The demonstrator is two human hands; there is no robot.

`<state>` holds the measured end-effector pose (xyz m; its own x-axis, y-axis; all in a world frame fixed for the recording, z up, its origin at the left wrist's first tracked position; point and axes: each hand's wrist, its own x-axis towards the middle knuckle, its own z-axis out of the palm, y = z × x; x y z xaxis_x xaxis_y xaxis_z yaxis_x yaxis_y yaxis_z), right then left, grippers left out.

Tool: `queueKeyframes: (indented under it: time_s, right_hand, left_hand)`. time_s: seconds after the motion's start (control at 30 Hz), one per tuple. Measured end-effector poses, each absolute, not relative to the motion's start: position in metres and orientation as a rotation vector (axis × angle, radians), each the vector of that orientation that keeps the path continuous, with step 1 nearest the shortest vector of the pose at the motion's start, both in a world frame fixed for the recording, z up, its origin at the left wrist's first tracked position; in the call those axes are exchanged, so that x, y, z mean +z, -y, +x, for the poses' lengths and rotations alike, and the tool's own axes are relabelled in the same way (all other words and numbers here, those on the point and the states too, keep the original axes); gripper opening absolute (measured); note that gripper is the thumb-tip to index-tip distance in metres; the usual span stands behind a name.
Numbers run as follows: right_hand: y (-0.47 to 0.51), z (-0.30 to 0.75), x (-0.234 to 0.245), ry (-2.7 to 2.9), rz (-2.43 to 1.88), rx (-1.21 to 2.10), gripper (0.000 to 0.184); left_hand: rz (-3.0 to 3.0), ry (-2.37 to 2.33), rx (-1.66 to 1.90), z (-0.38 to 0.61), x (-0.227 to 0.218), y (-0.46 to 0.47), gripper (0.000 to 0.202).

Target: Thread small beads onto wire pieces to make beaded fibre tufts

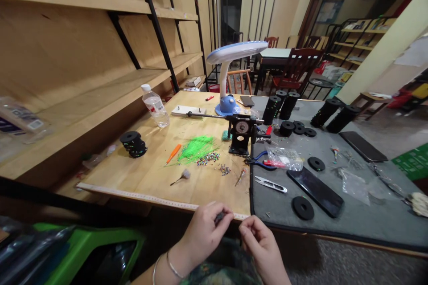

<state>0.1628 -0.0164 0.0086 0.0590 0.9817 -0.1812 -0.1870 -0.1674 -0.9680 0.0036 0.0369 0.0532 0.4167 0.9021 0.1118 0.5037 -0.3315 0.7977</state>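
Observation:
My left hand is curled just below the wooden table's front edge, its fingertips pinched on a small dark object. My right hand is close beside it, thumb and forefinger pinched together toward the left hand; what they hold is too small to make out. Thin bracelets circle my left wrist. On the table ahead lie a bundle of green line, scattered small beads and a black hand-crank winder.
A grey mat on the right carries black spools, a dark phone, snips, blue pliers and plastic bags. A desk lamp, water bottle, spool stack and orange tool stand on the wood. Shelving runs along the left.

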Motion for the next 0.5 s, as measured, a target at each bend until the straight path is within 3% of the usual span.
queueKeyframes:
  time_s: [0.3,0.5]
  right_hand:
    - [0.022,0.165,-0.023,0.624,-1.162,1.374,0.043]
    - [0.023,0.165,-0.032,0.506,-1.11,1.396,0.049]
  left_hand:
    - [2.092,-1.117,0.913,0.028,0.094,-0.097,0.019]
    - [2.378,-1.476,0.278,0.089,0.116,-0.134,0.023]
